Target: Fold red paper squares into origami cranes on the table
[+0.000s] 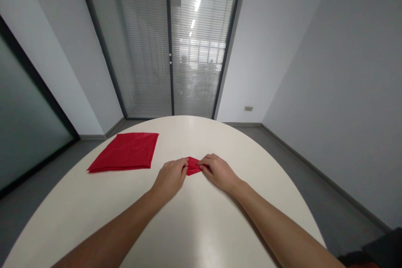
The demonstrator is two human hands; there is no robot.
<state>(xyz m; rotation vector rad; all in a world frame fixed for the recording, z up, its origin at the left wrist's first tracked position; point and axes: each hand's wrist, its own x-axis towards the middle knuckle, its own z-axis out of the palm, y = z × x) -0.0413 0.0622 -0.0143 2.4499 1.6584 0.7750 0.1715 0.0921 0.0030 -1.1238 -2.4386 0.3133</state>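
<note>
- White table [185,222], smooth, curved-edged, fills the lower frame;
- small red piece [193,166], folded, lies below frame centre between left hand [171,176] and right hand [221,171], neither nearer; long axis seemingly left-right;
- fingers of both hands clamp its opposite ends;
- red sheet [127,152], thin, layered, creased, left of centre.

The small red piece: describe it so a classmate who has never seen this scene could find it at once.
On the curved-edged white table, look between the left hand and the right hand. There, held at its ends, is the small red piece. Unlike the larger red sheet farther left, which lies untouched, it is held in both hands.
</note>
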